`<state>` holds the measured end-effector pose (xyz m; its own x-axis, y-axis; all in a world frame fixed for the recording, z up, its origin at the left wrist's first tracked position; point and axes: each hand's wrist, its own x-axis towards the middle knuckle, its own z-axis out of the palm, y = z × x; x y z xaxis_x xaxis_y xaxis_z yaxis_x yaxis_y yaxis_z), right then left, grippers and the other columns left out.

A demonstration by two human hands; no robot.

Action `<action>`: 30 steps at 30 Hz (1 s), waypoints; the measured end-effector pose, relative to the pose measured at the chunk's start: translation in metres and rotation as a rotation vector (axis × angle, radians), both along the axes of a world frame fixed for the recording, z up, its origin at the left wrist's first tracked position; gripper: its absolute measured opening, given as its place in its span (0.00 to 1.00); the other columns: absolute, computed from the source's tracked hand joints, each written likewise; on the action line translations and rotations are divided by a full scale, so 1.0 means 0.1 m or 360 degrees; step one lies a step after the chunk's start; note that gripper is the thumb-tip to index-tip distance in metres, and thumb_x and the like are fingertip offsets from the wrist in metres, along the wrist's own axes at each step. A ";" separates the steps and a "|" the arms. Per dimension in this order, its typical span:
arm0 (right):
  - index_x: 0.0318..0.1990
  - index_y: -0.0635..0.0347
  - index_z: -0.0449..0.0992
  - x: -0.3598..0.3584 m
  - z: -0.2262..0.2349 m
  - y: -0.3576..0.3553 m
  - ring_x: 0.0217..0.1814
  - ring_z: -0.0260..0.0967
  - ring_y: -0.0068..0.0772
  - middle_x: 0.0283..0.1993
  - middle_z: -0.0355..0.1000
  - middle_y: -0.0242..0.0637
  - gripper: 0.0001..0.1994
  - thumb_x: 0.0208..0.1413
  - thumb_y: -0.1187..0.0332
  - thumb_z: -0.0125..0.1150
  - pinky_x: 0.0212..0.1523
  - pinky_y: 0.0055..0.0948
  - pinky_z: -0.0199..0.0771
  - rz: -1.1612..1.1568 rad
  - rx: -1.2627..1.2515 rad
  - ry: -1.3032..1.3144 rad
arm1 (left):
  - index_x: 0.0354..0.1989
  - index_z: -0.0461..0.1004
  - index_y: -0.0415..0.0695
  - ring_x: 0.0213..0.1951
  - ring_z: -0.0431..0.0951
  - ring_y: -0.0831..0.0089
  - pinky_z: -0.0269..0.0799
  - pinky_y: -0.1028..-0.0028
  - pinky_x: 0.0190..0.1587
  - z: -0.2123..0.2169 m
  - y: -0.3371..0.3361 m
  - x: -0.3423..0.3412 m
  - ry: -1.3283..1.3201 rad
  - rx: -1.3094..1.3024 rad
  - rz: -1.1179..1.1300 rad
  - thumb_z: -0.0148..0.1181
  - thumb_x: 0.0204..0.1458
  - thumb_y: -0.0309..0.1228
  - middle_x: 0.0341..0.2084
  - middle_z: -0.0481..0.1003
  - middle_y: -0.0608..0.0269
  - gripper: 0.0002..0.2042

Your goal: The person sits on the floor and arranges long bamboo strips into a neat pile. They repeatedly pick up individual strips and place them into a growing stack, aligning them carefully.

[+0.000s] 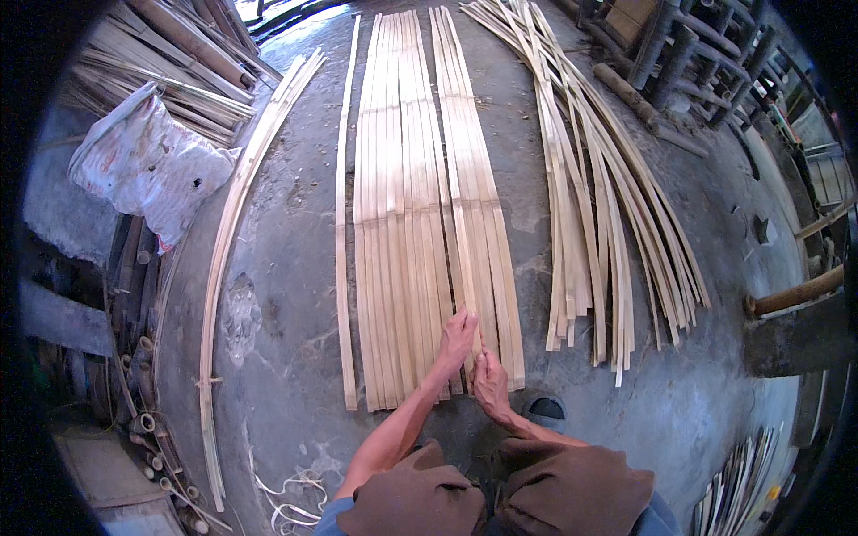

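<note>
Long flat bamboo strips lie side by side on the floor in front of me, in a wide left group (398, 268) and a narrower right group (496, 268), with a dark gap between them. My left hand (458, 338) is closed on a bamboo strip (464, 259) along that gap. Just nearer to me, my right hand (491, 384) is closed around the same strip close to its near end. The fingertips are partly hidden. A single strip (345, 268) lies apart, left of the wide group.
A loose fanned pile of strips (617, 223) lies to the right. On the left are a tied bundle of strips (223, 232), a white sack (147, 161) and stacked bamboo poles. Thin pale shavings (295, 500) lie near my left knee. A bamboo frame (697, 62) stands far right.
</note>
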<state>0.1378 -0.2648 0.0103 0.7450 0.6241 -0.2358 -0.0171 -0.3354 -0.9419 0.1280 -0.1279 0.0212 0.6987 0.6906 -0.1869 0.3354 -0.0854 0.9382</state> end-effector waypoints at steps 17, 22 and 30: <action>0.74 0.40 0.49 0.27 0.02 -0.07 0.22 0.54 0.29 0.23 0.54 0.47 0.31 0.65 0.70 0.49 0.24 0.29 0.60 0.0548 -0.0255 -0.0302 | 0.69 0.51 0.32 0.42 0.76 0.39 0.71 0.54 0.44 -0.17 0.09 -0.06 0.0237 0.0474 -0.0241 0.54 0.58 0.33 0.37 0.73 0.32 0.33; 0.73 0.49 0.50 0.24 0.29 -0.06 0.23 0.62 0.31 0.27 0.62 0.52 0.31 0.65 0.72 0.50 0.26 0.31 0.64 0.0526 -0.0179 0.0024 | 0.69 0.52 0.33 0.37 0.76 0.42 0.71 0.53 0.41 -0.10 0.04 -0.10 0.0014 0.0610 -0.0104 0.54 0.58 0.32 0.34 0.73 0.33 0.32; 0.72 0.57 0.52 0.17 0.28 -0.12 0.28 0.69 0.33 0.34 0.70 0.55 0.28 0.66 0.75 0.49 0.31 0.30 0.69 0.0537 -0.0076 -0.0360 | 0.66 0.55 0.27 0.45 0.75 0.40 0.69 0.54 0.49 0.07 -0.16 -0.04 0.0017 0.0440 0.0084 0.52 0.59 0.30 0.45 0.72 0.29 0.29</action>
